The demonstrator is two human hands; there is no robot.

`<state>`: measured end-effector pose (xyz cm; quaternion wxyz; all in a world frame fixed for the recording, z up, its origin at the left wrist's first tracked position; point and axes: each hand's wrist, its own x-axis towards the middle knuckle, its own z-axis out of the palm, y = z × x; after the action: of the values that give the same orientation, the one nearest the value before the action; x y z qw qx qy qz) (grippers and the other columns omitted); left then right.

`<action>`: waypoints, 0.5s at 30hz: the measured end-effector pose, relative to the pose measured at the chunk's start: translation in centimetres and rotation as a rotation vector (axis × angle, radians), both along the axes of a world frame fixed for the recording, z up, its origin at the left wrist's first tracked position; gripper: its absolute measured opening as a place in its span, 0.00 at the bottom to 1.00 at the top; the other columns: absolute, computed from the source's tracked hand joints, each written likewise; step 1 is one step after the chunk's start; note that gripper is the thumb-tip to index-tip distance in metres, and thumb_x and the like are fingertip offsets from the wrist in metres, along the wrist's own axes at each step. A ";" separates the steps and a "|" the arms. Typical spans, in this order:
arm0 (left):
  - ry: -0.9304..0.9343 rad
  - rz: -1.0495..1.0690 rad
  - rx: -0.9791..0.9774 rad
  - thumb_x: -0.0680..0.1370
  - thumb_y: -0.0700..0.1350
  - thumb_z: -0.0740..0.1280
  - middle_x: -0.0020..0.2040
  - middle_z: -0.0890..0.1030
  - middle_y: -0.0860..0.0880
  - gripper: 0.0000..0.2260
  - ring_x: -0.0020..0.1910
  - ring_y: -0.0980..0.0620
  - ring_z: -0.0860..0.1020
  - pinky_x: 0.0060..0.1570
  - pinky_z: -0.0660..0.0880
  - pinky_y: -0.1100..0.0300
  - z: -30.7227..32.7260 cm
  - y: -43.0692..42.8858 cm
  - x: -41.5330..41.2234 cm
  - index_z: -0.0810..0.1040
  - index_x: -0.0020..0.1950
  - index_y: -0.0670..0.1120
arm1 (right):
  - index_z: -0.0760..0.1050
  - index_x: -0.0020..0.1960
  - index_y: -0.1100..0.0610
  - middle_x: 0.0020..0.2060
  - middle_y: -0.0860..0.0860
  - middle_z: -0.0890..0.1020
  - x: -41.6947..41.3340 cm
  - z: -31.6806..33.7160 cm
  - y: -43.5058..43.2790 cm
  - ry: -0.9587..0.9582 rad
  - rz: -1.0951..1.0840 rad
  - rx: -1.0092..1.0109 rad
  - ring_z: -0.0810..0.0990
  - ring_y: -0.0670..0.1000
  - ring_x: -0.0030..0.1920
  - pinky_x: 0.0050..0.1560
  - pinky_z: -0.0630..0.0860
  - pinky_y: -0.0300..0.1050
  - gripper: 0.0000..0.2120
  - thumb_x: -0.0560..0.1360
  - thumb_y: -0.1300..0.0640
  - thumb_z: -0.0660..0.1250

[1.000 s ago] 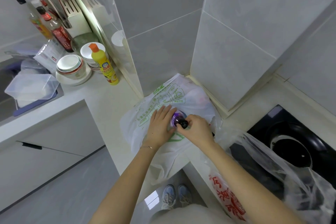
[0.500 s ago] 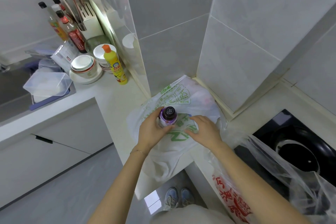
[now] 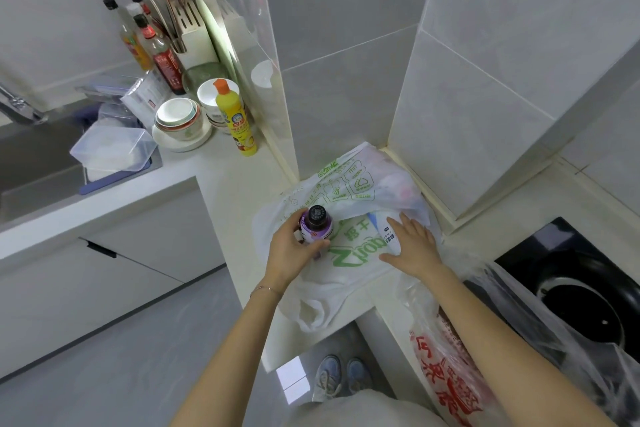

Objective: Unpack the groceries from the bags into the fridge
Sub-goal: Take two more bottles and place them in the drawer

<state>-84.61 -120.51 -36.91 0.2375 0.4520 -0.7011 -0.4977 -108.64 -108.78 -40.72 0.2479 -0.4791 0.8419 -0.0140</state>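
Observation:
A white grocery bag with green print (image 3: 349, 191) lies on the counter corner. My left hand (image 3: 294, 250) is shut on a purple bottle with a black cap (image 3: 316, 224), held upright just above the bag's left side. My right hand (image 3: 412, 244) rests flat with fingers spread on the bag, touching a white bottle with a blue top (image 3: 386, 230) that pokes out of it. A second, clear bag with red print (image 3: 446, 367) hangs over the counter edge at the right, under my right forearm.
A yellow dish-soap bottle (image 3: 236, 116), stacked bowls (image 3: 180, 121), sauce bottles (image 3: 152, 48) and a knife block (image 3: 188, 31) stand at the back left. A clear tub (image 3: 110, 147) sits by the sink (image 3: 31, 156). A black wok on the hob (image 3: 588, 302) is at the right.
My left hand has taken the purple bottle and drawn it left out of the bag. My right hand let go of its cap and now lies flat on the bag.

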 end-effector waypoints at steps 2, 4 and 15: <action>0.001 0.000 0.010 0.66 0.50 0.78 0.57 0.80 0.60 0.27 0.54 0.51 0.80 0.54 0.79 0.52 -0.1 -0.1 -0.4 0.75 0.63 0.57 | 0.48 0.79 0.47 0.78 0.52 0.50 -0.2 -0.1 0.1 0.020 -0.019 -0.021 0.49 0.56 0.77 0.74 0.50 0.51 0.43 0.72 0.40 0.68; -0.010 0.011 -0.001 0.69 0.46 0.78 0.57 0.79 0.59 0.26 0.55 0.56 0.77 0.54 0.74 0.69 0.0 -0.4 -0.7 0.74 0.64 0.53 | 0.48 0.78 0.48 0.76 0.54 0.53 -0.2 -0.1 0.0 0.052 -0.042 -0.025 0.52 0.57 0.75 0.72 0.54 0.50 0.44 0.71 0.41 0.70; -0.026 0.063 0.012 0.69 0.45 0.78 0.56 0.77 0.60 0.25 0.54 0.67 0.74 0.55 0.75 0.59 -0.5 -0.3 -1.0 0.72 0.62 0.52 | 0.46 0.79 0.51 0.75 0.55 0.56 -1.0 -0.8 -0.4 0.071 -0.092 0.001 0.54 0.58 0.75 0.71 0.56 0.52 0.48 0.70 0.42 0.72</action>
<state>-85.59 -120.77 -37.36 0.2414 0.4816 -0.6865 -0.4885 -109.65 -109.16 -41.51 0.2170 -0.4400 0.8713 -0.0080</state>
